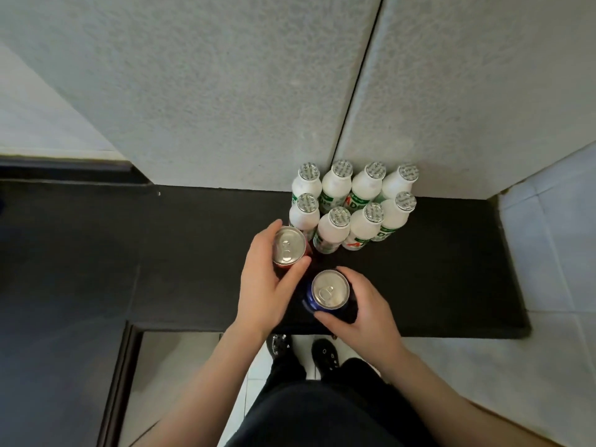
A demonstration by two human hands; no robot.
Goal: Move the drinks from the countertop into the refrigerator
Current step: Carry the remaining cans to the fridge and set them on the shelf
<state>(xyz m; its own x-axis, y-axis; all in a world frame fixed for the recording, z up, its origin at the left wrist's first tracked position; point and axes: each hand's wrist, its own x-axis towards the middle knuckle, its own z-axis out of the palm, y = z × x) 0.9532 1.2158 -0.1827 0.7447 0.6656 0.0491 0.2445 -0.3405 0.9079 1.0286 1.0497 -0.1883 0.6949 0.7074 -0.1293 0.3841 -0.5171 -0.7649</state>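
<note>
My left hand (264, 282) wraps around a red can (288, 246) with a silver top, standing on the black countertop (451, 269). My right hand (367, 304) grips a blue can (329, 290) just to the right and nearer to me. Behind both cans stand several white bottles (354, 204) with foil lids and green-and-red labels, in two rows against the wall. The red can touches or nearly touches the nearest left bottle. No refrigerator shows in the head view.
A grey textured wall (225, 91) rises right behind the bottles. White tiles (554, 237) lie to the right of the counter. The counter's front edge runs just below my hands; my feet (303, 350) and the tiled floor show beneath it.
</note>
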